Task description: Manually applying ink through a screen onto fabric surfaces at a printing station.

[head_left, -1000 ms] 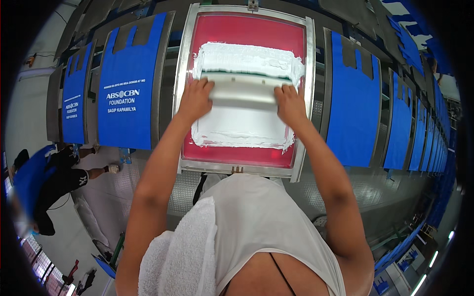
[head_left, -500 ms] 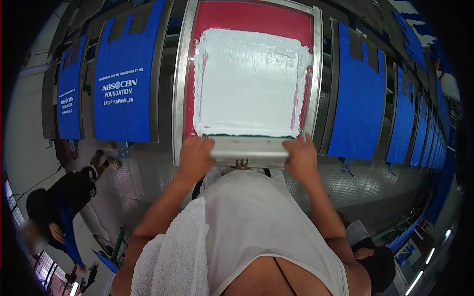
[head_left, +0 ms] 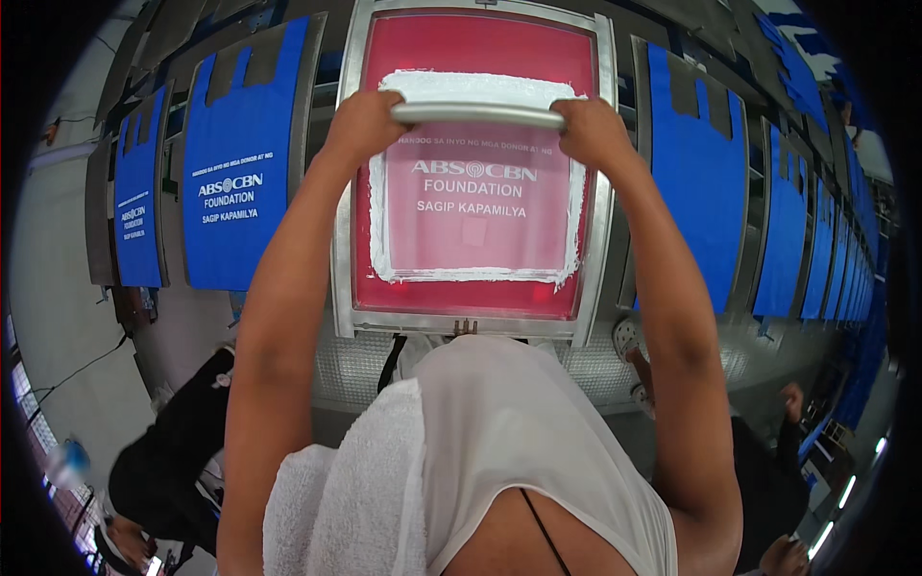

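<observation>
Head view: nearest the lens are your white sleeveless top (head_left: 528,413) and the white terry towel (head_left: 355,490) hanging at your left shoulder. Your left hand (head_left: 365,125) and right hand (head_left: 595,132) hold opposite ends of the squeegee (head_left: 480,113), fingers curled round its bar; I cannot tell how your thumbs sit underneath. The squeegee lies crosswise over the red mesh (head_left: 485,40), nearer the far edge of the metal screen frame (head_left: 604,211) than its near edge. White ink (head_left: 471,89) banks just beyond it and rims the pale pink area, where white lettering (head_left: 480,173) shows. Past the frame's left edge lie blue fabric panels (head_left: 245,245) with white print; past its right edge, plain blue panels (head_left: 696,192). Farther out, dark-clothed people (head_left: 173,461) appear on either side.
</observation>
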Motion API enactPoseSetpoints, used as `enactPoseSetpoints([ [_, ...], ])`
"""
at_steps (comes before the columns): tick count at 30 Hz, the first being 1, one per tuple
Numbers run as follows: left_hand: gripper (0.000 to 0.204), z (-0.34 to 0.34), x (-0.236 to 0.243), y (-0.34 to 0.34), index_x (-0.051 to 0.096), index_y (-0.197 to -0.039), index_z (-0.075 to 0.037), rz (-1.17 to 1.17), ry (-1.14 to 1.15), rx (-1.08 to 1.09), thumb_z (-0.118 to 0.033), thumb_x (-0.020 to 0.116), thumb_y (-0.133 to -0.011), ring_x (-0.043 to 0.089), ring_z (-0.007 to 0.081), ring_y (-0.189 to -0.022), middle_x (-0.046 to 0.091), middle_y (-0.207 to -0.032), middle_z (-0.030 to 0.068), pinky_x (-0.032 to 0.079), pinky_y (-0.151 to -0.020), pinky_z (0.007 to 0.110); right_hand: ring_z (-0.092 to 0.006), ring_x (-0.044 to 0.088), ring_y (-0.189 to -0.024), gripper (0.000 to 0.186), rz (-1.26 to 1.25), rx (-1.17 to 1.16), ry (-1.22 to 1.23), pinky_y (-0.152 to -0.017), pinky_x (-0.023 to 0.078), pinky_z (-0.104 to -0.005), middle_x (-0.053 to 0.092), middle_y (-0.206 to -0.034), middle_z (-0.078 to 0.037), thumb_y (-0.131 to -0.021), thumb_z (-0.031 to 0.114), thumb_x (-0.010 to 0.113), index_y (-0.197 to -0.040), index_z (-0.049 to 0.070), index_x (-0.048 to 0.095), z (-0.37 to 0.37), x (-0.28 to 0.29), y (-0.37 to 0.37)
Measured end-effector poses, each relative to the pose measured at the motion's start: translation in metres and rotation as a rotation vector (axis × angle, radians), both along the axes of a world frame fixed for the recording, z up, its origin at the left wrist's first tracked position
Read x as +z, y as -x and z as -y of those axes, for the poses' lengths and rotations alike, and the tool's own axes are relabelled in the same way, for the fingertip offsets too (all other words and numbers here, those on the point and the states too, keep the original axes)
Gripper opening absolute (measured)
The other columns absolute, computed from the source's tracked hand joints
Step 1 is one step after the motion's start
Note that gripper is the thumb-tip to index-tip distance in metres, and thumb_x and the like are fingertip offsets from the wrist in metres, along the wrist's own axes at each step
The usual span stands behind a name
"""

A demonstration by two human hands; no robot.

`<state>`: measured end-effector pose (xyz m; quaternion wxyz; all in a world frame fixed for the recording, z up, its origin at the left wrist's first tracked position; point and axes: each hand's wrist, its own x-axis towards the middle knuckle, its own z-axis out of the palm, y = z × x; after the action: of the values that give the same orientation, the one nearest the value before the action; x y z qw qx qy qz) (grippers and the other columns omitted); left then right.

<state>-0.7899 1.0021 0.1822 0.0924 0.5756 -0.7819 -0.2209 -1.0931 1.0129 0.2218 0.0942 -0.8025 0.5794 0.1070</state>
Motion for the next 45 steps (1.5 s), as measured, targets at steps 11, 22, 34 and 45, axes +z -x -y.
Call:
enactPoseSetpoints([
  [11, 0.046, -0.211, -0.044, -0.021, 0.063, -0.096, -0.005, -0.180, 0.208, -0.095, -0.004, 0.071, -0.051, 0.058, 0.0305, -0.089, 0.063, -0.097, 0.0133, 0.044, -0.081, 0.043, -0.0259, 0.060, -0.094, 0.044, 0.155, -0.094, -0.035, -0.107, 0.030, -0.0516, 0.065, -0.098, -0.008, -0.055, -0.002, 0.065, -0.098, 0.009, 0.063, -0.207, -0.020, -0.007],
  [22, 0.039, -0.027, 0.007, -0.007, 0.067, -0.106, -0.014, 0.048, -0.184, 0.055, -0.033, 0.072, -0.072, 0.065, 0.0318, -0.086, 0.067, -0.092, 0.0155, 0.051, -0.077, 0.041, -0.0323, 0.065, -0.080, 0.035, -0.001, -0.098, -0.095, -0.072, 0.052, -0.0429, 0.067, -0.085, -0.013, -0.067, 0.012, 0.060, -0.101, 0.015, 0.067, -0.031, 0.009, -0.007],
  [34, 0.031, -0.127, -0.027, -0.009, 0.066, -0.085, -0.006, -0.126, 0.051, -0.044, -0.006, 0.072, -0.054, 0.060, 0.0326, -0.080, 0.065, -0.081, 0.0135, 0.047, -0.077, 0.042, -0.0280, 0.062, -0.079, 0.026, 0.131, -0.088, 0.011, -0.099, 0.036, -0.0467, 0.064, -0.075, -0.011, -0.060, 0.002, 0.060, -0.084, 0.010, 0.064, -0.143, -0.027, -0.005],
  [45, 0.041, 0.025, 0.010, -0.008, 0.064, -0.101, -0.007, -0.056, 0.274, 0.053, -0.029, 0.075, -0.069, 0.063, 0.0347, -0.082, 0.066, -0.094, 0.0157, 0.050, -0.072, 0.042, -0.0344, 0.063, -0.091, 0.047, 0.106, -0.013, -0.098, -0.081, 0.051, -0.0409, 0.067, -0.094, -0.017, -0.063, 0.008, 0.056, -0.108, 0.014, 0.067, 0.052, 0.010, 0.010],
])
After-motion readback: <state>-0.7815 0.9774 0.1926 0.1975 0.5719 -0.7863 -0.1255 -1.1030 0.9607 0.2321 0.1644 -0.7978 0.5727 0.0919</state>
